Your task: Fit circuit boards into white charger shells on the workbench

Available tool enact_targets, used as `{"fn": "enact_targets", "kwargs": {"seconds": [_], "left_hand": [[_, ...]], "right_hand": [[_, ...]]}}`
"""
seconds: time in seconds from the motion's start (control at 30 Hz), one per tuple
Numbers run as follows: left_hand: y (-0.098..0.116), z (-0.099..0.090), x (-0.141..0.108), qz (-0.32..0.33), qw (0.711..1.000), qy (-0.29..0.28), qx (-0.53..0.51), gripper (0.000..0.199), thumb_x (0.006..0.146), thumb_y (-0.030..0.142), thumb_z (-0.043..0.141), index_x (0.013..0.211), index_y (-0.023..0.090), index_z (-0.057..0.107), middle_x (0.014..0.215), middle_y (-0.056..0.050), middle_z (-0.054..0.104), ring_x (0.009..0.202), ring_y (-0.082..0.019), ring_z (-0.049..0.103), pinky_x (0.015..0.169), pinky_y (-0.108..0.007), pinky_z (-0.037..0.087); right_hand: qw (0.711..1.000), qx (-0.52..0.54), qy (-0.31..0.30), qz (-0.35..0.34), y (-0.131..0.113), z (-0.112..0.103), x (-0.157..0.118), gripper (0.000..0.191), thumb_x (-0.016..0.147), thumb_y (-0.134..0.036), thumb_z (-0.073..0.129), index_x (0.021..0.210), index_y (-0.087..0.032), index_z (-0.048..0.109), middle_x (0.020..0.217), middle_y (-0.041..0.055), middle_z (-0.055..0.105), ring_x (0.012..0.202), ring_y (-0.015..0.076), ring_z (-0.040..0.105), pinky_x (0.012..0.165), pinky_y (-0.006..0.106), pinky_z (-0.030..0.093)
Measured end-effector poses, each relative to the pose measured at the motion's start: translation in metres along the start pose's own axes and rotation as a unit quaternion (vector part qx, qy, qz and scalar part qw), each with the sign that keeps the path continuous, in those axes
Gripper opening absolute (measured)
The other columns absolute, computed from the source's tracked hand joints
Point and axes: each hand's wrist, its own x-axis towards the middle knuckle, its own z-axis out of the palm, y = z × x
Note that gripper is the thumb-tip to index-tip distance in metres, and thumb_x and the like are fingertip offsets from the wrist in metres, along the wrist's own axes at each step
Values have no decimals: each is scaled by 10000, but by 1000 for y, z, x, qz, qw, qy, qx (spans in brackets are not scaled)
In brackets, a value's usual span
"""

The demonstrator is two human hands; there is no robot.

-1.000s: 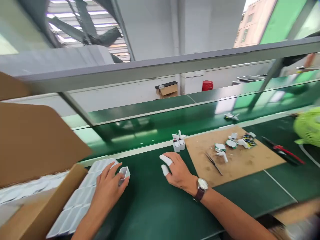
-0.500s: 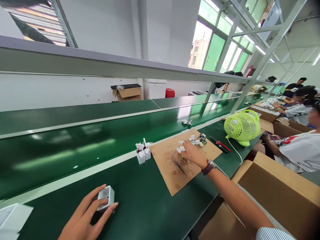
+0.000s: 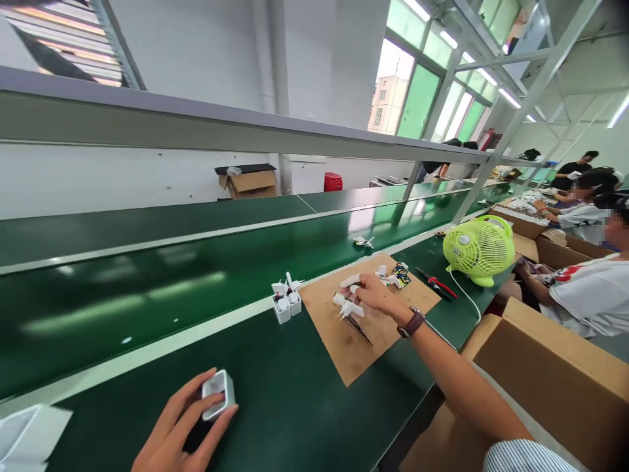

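My left hand grips a small white open-topped square plastic case, its fingers around the walls and one inside the opening. White covers sit on the fingertips of my right hand, which is over the brown mat. At those fingertips is a small white plastic part with a flat tab; its inner details are too small to make out. Black tweezers lie partly hidden under it. Beyond the hand are other white parts and a circuit board.
Two filled white cases stand at the mat's left edge. Red-handled pliers and a green fan are to the right. More white cases sit at lower left. A cardboard box and a seated co-worker are at right.
My right hand has shifted slightly, and the white part now shows at its fingertips, over the tweezers. My left hand still holds the case, a little further right in view.
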Motion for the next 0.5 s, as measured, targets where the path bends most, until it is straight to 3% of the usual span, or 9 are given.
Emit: {"fn": "enact_targets", "kwargs": {"seconds": [0.13, 0.23, 0.33, 0.43, 0.5], "left_hand": [[15, -1, 6, -7, 1000, 26, -17, 233, 975, 465, 617, 991, 254, 714, 1284, -92, 680, 1009, -235, 751, 772, -288, 642], [20, -2, 5, -20, 999, 22, -29, 198, 982, 413, 626, 998, 233, 707, 1303, -110, 668, 1060, -239, 738, 849, -317, 634], [22, -5, 2, -50, 998, 4, -36, 181, 984, 383, 625, 995, 223, 709, 1323, -118, 658, 1093, -243, 722, 898, -349, 627], [23, -7, 0, -74, 996, -14, -43, 187, 987, 379, 615, 996, 218, 710, 1341, -125, 647, 1110, -246, 711, 920, -372, 622], [23, -6, 0, -80, 996, -15, -45, 187, 989, 373, 611, 1004, 213, 706, 1352, -129, 639, 1121, -247, 705, 926, -379, 620]], "right_hand": [[973, 181, -117, -86, -40, 33, -4, 336, 942, -201, 478, 1183, -212, 711, 938, 31, 763, 820, 182, 710, 741, 297, 576], [976, 116, -150, -109, -65, 54, -9, 282, 932, -237, 573, 1158, -226, 740, 933, 34, 761, 801, 191, 695, 779, 321, 568], [968, 41, -172, -178, -80, 64, -20, 335, 946, -277, 616, 1271, -230, 684, 1086, 61, 732, 897, 206, 690, 836, 338, 563], [941, -13, -211, -263, -93, 74, -37, 598, 848, -414, 791, 1370, -194, 600, 1200, 111, 676, 1039, 271, 671, 909, 397, 568], [925, -40, -218, -310, -102, 83, -49, 695, 768, -384, 867, 1360, -155, 585, 1228, 146, 654, 1102, 317, 643, 959, 454, 557]]}}
